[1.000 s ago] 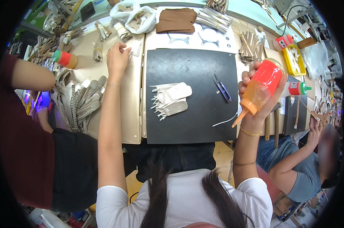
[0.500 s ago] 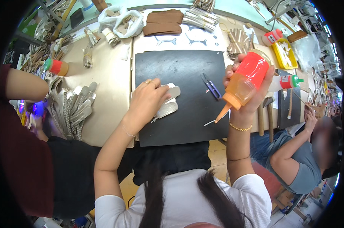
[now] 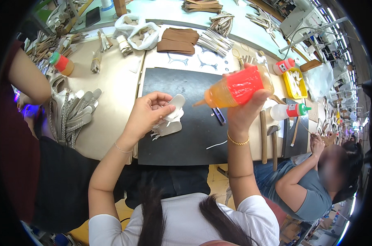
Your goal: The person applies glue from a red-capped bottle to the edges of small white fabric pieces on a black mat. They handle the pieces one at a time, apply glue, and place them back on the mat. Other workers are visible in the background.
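My left hand (image 3: 147,111), over the left part of the black mat (image 3: 177,149), pinches a pale, round-ended strap tab (image 3: 177,101) between thumb and fingers, its tip raised. Just under it another pale strap end (image 3: 170,128) lies on the mat, with frayed bits at its side. In my right hand (image 3: 248,110) is a squeeze bottle (image 3: 239,87) with a red label, an orange nozzle and amber liquid. It is tipped nearly level, nozzle pointing left toward the tab but apart from it. Purple thread snips (image 3: 219,116) lie partly hidden below the bottle.
Two hammers (image 3: 273,141) and a green-capped bottle (image 3: 282,111) are at the right. Brown strips (image 3: 177,41) and white bundles (image 3: 214,42) lie behind the mat. Braided straps (image 3: 77,115) are piled left. Co-workers sit on both sides. A white thread (image 3: 216,144) lies near the mat's front.
My left hand has lifted one tab off the mat. The bottle has swung from nozzle-down to nearly level, its nozzle now toward the tab. The whole view has shifted.
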Demonstrator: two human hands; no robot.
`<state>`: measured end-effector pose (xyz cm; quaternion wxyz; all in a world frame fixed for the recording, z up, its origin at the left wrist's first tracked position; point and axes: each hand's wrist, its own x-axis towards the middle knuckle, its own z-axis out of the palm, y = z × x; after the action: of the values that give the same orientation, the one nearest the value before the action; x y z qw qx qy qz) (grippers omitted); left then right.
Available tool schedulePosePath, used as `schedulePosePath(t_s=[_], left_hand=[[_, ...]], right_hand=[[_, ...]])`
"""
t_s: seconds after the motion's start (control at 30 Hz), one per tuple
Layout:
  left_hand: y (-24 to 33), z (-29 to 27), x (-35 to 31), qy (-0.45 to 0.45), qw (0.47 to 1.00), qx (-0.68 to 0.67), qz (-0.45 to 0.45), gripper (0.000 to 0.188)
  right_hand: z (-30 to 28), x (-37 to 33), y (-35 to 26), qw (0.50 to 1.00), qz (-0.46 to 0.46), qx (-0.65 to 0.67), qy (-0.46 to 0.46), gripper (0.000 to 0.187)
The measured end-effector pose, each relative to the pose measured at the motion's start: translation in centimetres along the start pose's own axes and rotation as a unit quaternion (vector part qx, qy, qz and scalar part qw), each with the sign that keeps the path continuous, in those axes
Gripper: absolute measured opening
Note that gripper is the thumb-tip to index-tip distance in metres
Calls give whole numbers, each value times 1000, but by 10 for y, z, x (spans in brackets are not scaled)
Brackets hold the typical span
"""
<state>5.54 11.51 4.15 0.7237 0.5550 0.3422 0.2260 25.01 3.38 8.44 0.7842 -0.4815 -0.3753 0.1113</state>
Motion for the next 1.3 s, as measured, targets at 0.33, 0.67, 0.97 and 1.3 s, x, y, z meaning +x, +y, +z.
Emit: schedulePosePath(t_s=[0.33, 0.67, 0.97, 1.3], left_hand=[[33, 3, -30, -17, 998, -35, -47, 29], [33, 1, -33, -24, 997, -59, -45, 29], [28, 4, -33, -17, 995, -94, -37, 28], [24, 2, -31, -28, 989, -129, -66, 30]], right_hand=[[30, 8, -14, 991, -56, 14, -120, 73], [34, 7, -15, 989, -54, 22, -135, 75], [26, 5, -20, 993, -23, -5, -115, 82], [14, 13, -29, 951, -25, 288, -111, 103]])
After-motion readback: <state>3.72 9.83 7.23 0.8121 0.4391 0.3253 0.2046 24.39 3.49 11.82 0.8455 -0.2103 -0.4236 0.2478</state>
